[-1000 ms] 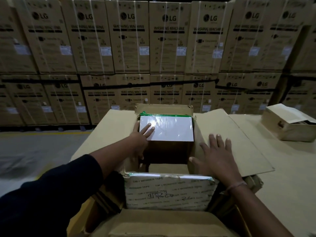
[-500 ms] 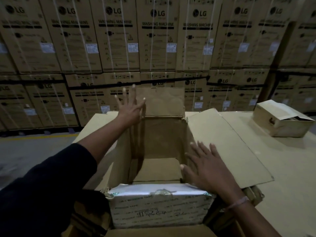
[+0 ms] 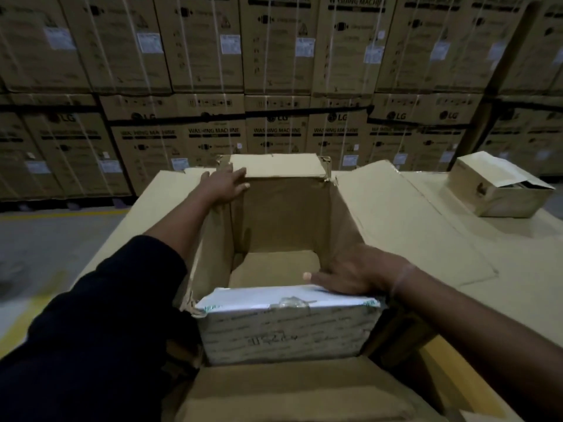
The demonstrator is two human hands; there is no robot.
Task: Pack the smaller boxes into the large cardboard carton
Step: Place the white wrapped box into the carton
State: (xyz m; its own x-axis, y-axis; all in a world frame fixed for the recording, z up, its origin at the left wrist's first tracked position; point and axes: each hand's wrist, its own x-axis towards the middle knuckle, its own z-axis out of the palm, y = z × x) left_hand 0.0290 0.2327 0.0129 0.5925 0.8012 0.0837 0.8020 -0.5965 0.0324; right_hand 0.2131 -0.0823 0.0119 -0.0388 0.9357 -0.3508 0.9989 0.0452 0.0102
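The left hand (image 3: 224, 185) reached forward, fingers laid across the far flap (image 3: 278, 166) of the large carton (image 3: 283, 214), thumb curled under its edge. The right hand (image 3: 353, 274) lay flat, fingers straight, on the taped white box (image 3: 286, 324) standing inside the carton's near end.

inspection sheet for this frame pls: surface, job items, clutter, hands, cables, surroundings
Surface: flat tan cardboard sheet under and to the right of the carton.
Job's things: large open brown cardboard carton, flaps up and out; one white tape-wrapped box stands at its near end, far part shows bare floor.
Clutter: small open tan cardboard box far right on the sheet.
Grippers: left hand grips the carton's far-left corner by the far flap; right hand rests flat on the white box's top edge, fingers straight.
Cables: nothing seen.
Surroundings: stacked brown washing-machine cartons behind; grey floor with a yellow line at left.
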